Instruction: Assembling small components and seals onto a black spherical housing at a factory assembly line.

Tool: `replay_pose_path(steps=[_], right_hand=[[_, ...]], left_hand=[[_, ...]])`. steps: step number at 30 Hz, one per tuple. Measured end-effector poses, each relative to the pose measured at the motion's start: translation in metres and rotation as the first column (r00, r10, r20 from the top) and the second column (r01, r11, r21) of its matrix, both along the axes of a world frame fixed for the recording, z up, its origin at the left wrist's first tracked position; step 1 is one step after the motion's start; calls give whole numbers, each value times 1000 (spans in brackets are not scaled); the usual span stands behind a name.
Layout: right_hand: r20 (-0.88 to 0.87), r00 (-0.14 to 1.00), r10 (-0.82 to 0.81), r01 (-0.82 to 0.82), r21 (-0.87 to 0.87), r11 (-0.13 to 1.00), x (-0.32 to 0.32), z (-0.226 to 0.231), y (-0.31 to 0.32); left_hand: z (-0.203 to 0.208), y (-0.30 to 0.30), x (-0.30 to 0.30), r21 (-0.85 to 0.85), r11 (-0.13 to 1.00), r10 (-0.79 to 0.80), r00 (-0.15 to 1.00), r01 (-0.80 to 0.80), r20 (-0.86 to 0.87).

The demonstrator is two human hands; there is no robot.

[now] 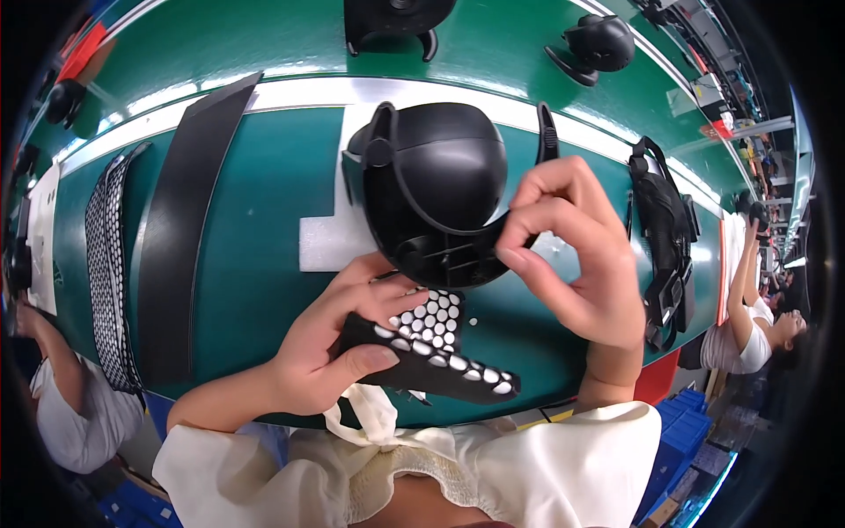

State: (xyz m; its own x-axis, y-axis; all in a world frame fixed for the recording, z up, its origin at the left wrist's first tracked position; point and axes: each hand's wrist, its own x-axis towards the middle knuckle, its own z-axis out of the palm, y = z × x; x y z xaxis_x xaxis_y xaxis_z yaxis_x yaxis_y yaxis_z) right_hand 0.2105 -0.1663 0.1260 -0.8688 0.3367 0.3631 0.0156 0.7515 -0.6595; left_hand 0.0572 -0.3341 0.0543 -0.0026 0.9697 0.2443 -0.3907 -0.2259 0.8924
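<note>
On a piece of white foam (322, 245) sits a glossy black plastic housing (453, 163), rounded like a dome, with a curved black frame around it. My left hand (339, 339) is closed on a folded black strip of white round stickers (440, 363), just below the housing. My right hand (576, 242) is closed in a pinch at the right side of the frame, thumb and index fingertips at its rim. Anything between those fingertips is too small or hidden to make out. One loose white dot (473, 322) lies on the green mat beside the strip.
To the left lie a long black panel (189, 229) and another dotted strip (113, 264). A bundle of black straps (664, 233) is at the right. More black housings (600, 42) stand on the green conveyor (493, 53) beyond. Other people (757, 326) work on both sides.
</note>
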Motion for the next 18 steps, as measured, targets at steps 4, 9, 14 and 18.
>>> replay_pose_path(steps=[4,9,14,18], right_hand=[[-19,1000,-1,-2,-106,994,-1,-1,-2],[16,999,-37,38,-45,998,-2,-4,-1],[-2,999,-44,44,10,999,-4,0,0],[-68,991,-119,126,122,984,-4,-3,-6]], left_hand=[[5,-3,0,-38,999,-27,997,25,-71],[4,-2,2,-52,998,-31,1000,31,2],[7,-2,4,-29,1000,12,1000,-11,20],[9,0,1,-42,999,30,999,-31,-22]])
